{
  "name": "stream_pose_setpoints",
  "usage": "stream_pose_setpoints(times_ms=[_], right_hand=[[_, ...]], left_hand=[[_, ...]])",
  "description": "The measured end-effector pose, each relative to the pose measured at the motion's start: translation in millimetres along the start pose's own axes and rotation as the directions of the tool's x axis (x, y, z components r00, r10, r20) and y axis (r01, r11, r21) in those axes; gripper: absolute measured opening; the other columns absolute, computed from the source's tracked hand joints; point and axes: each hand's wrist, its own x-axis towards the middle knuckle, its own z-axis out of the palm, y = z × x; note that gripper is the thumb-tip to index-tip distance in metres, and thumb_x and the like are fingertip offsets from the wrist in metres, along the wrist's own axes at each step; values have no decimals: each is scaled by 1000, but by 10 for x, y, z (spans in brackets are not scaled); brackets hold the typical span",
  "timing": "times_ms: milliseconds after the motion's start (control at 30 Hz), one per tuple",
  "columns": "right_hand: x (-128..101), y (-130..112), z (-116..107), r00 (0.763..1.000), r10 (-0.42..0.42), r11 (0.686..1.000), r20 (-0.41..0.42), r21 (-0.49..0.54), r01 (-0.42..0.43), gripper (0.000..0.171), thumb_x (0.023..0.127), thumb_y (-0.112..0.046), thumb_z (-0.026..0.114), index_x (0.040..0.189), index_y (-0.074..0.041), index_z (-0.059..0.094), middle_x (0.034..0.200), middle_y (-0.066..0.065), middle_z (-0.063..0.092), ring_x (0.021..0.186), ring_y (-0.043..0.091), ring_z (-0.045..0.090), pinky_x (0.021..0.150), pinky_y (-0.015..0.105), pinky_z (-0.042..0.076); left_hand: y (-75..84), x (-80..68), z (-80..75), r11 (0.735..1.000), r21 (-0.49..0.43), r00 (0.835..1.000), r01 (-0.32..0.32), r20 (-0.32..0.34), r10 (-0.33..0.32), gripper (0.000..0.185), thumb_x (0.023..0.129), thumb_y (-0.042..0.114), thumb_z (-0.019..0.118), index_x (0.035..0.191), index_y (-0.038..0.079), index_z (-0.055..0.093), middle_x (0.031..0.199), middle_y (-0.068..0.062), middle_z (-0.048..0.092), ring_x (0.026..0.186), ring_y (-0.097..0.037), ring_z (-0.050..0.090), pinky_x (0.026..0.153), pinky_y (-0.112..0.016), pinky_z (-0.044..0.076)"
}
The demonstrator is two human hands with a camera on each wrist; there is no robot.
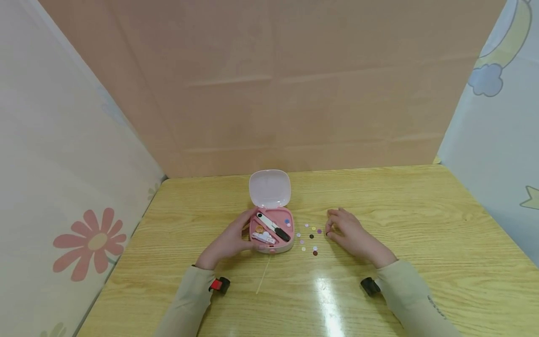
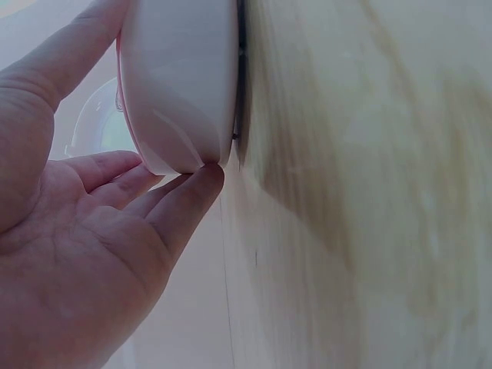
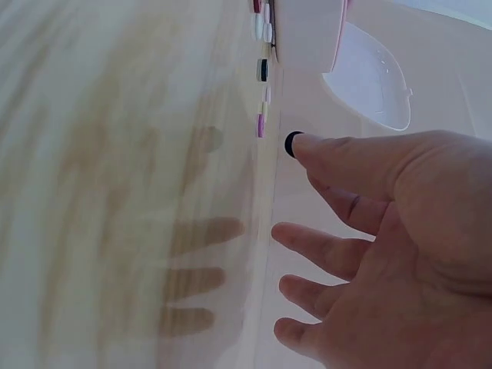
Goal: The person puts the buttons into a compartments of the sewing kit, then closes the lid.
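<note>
A pink sewing box (image 1: pixel 278 216) with a raised, see-through lid (image 1: pixel 269 188) stands on the table. My left hand (image 1: pixel 229 238) grips it at its left side, thumb by the front and fingers along the far side. Inside lie a white tool with a black end (image 1: pixel 273 226), a small white item (image 1: pixel 264 238), an orange-brown round piece (image 1: pixel 258 229) and a blue button (image 1: pixel 287 221). To the right, my right hand (image 1: pixel 347 232) pinches a black button (image 3: pixel 290 144) between thumb and forefinger, above the table, its other fingers spread.
Several loose buttons lie between the box and my right hand, among them a black button (image 1: pixel 311 236), a purple button (image 1: pixel 319 231) and a dark red button (image 1: pixel 315 252). A thin pale strip (image 1: pixel 263 276) lies in front of the box. Brown board (image 1: pixel 273 93) backs the table.
</note>
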Motion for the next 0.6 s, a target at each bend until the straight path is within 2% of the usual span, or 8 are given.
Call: stream_pose_setpoints(times_ms=[367, 600], right_hand=[[41, -92, -27, 999, -22, 999, -26, -39, 21, 20, 84, -1, 70, 84, -15, 56, 133, 33, 45, 128, 58, 27, 104, 70, 15], [75, -157, -27, 999, -18, 999, -32, -52, 16, 22, 82, 0, 71, 84, -15, 56, 137, 31, 42, 128, 56, 27, 102, 71, 16]], left_hand=[[-13, 14, -8, 1000, 6, 1000, -9, 8, 9, 91, 78, 3, 78, 150, 0, 22, 151, -21, 28, 136, -38, 30, 107, -52, 32], [-292, 101, 24, 1000, 30, 1000, 5, -5, -5, 96, 77, 10, 81, 153, 10, 21, 153, -11, 26, 137, -31, 30, 108, -46, 33]])
